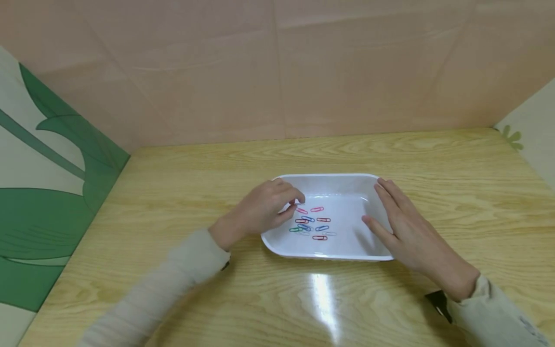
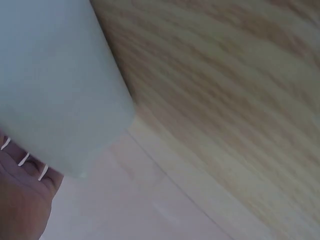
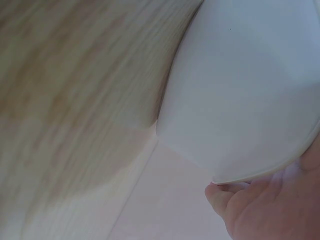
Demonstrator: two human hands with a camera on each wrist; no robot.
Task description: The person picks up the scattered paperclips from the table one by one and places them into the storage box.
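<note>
A white plastic tray (image 1: 347, 248) sits on the table with several coloured paper clips (image 1: 323, 220) lying in its left half; red, pink, blue, green and white ones show. Over the tray's left rim reaches my left hand (image 1: 269, 205), its thumb and index finger pinching a small whitish paper clip (image 1: 299, 204) just above the others. My right hand (image 1: 409, 231) rests along the right rim with fingers straight and the thumb stretched out over the inside. In the right wrist view the fingers (image 3: 270, 200) lie against the tray's edge. The left wrist view shows curled fingers behind the tray wall (image 2: 60, 90).
The wood-grain table (image 1: 195, 193) surrounds the tray. A pinkish covered wall (image 1: 277, 72) stands behind it. Panels with a green leaf pattern (image 1: 39, 217) rise at the left, and a pale panel (image 1: 531, 130) borders the right side.
</note>
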